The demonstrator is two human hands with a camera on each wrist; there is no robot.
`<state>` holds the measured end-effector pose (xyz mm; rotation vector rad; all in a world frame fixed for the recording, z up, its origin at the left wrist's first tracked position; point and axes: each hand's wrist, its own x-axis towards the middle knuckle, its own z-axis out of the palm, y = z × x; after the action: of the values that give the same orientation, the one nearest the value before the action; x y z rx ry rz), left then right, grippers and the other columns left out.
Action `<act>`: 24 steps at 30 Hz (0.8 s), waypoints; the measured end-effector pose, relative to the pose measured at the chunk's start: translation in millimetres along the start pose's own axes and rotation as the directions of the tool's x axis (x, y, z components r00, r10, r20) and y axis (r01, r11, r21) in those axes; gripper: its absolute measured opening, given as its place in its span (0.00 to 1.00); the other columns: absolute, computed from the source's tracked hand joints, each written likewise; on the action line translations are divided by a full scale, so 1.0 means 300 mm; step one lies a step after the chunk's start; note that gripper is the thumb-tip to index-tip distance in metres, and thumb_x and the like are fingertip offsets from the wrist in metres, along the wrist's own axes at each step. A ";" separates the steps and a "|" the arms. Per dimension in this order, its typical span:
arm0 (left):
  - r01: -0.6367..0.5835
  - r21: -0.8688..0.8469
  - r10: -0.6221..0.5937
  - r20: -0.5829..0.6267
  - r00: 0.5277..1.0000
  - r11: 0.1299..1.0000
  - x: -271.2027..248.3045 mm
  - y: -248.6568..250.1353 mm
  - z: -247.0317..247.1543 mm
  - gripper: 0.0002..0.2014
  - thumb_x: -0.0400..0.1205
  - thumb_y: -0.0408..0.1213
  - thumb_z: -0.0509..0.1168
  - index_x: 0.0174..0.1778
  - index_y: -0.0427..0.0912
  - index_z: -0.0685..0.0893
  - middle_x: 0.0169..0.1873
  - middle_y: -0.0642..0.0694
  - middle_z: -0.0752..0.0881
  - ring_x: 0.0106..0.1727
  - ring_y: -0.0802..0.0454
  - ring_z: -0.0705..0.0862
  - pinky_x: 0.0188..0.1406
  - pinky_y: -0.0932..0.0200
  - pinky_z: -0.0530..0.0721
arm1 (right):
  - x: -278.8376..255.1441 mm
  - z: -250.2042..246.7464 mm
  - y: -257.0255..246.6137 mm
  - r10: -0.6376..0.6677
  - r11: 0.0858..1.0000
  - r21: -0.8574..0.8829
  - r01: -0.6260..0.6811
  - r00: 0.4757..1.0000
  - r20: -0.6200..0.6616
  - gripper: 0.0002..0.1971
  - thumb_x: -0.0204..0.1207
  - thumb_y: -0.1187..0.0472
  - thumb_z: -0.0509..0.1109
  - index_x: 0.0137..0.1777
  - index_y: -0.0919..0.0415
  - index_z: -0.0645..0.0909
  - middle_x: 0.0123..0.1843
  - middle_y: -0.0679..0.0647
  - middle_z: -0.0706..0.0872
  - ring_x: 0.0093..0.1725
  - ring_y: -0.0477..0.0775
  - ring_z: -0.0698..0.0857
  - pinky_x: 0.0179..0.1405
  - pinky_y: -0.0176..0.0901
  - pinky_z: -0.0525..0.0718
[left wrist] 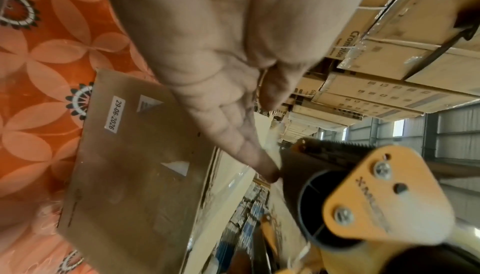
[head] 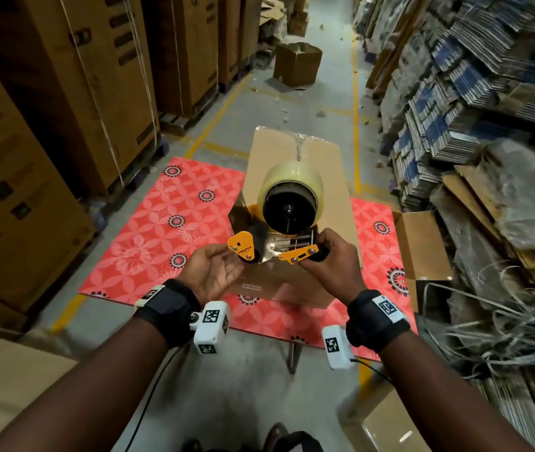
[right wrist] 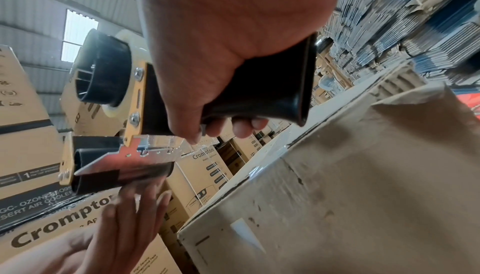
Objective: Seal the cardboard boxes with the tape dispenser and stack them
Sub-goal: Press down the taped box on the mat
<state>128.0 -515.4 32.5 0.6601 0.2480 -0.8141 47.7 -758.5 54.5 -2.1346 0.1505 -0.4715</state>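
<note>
An orange tape dispenser (head: 279, 230) with a clear tape roll (head: 290, 184) hovers over a closed cardboard box (head: 295, 158) standing on a red flowered table (head: 161, 230). My right hand (head: 331, 259) grips the dispenser's black handle (right wrist: 262, 91). My left hand (head: 217, 269) is palm up with straight fingers. Its fingertips (left wrist: 267, 172) touch the tape at the dispenser's black roller (left wrist: 303, 175). A strip of tape runs along the box's top seam at the far end. The box's near side carries a date label (left wrist: 113, 117).
An open cardboard box (head: 422, 246) sits at the table's right edge. Tall stacked cartons (head: 64, 102) line the left, bundles of flattened cartons (head: 474, 93) and loose strapping (head: 504, 331) the right. Another box (head: 297, 63) stands down the aisle; more boxes lie near my feet (head: 386, 425).
</note>
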 end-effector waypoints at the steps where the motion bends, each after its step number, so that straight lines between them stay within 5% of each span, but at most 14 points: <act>1: 0.004 -0.006 -0.004 0.009 1.000 1.000 0.002 0.001 -0.009 0.15 0.86 0.38 0.54 0.55 0.34 0.83 0.46 0.41 0.89 0.42 0.50 0.90 0.37 0.57 0.89 | 0.003 -0.001 -0.003 -0.004 1.000 -0.001 0.004 1.000 0.004 0.16 0.57 0.50 0.78 0.35 0.48 0.71 0.30 0.46 0.82 0.30 0.40 0.73 0.29 0.41 0.74; 4: 0.003 0.052 -0.002 -0.017 1.000 0.999 0.002 -0.004 -0.006 0.14 0.87 0.40 0.57 0.54 0.36 0.86 0.46 0.43 0.90 0.42 0.52 0.91 0.40 0.60 0.90 | 0.011 -0.003 -0.005 -0.002 1.000 -0.014 0.003 1.000 0.030 0.17 0.57 0.53 0.79 0.35 0.46 0.70 0.29 0.43 0.82 0.30 0.40 0.73 0.29 0.45 0.75; 9: -0.005 0.274 0.055 -0.174 0.983 0.962 0.016 -0.025 0.018 0.09 0.87 0.31 0.58 0.47 0.35 0.83 0.33 0.44 0.90 0.28 0.58 0.87 0.27 0.68 0.86 | 0.019 -0.001 0.005 0.007 0.997 -0.082 -0.001 0.998 0.068 0.24 0.58 0.65 0.80 0.32 0.44 0.66 0.26 0.40 0.75 0.27 0.42 0.68 0.26 0.35 0.65; 18: -0.100 0.654 0.296 -0.196 0.935 0.749 0.034 0.007 0.014 0.12 0.85 0.24 0.56 0.41 0.34 0.84 0.32 0.38 0.84 0.22 0.56 0.81 0.22 0.67 0.84 | 0.036 -0.016 0.013 0.013 0.986 -0.164 0.011 0.989 0.145 0.21 0.58 0.58 0.79 0.32 0.39 0.67 0.26 0.38 0.77 0.26 0.43 0.69 0.28 0.46 0.68; 21: -0.148 0.667 0.363 -0.195 0.911 0.730 0.029 0.054 -0.010 0.10 0.85 0.28 0.61 0.39 0.35 0.83 0.24 0.42 0.83 0.19 0.58 0.80 0.17 0.70 0.79 | 0.055 -0.052 0.031 0.015 0.978 -0.207 0.011 0.992 0.124 0.21 0.58 0.57 0.79 0.33 0.44 0.66 0.25 0.41 0.74 0.27 0.44 0.67 0.27 0.49 0.69; 24: -0.151 0.690 0.396 -0.211 0.893 0.708 0.022 0.110 -0.062 0.06 0.84 0.32 0.66 0.46 0.32 0.85 0.32 0.38 0.88 0.26 0.57 0.87 0.22 0.69 0.84 | 0.069 -0.117 0.071 0.002 0.964 -0.263 0.027 0.994 0.111 0.20 0.57 0.57 0.78 0.35 0.50 0.66 0.25 0.44 0.72 0.27 0.46 0.67 0.26 0.51 0.71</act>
<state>157.6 -490.9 29.9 1.4942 0.1637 -0.4644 54.6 -803.5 60.6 -2.4189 0.1434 -0.3545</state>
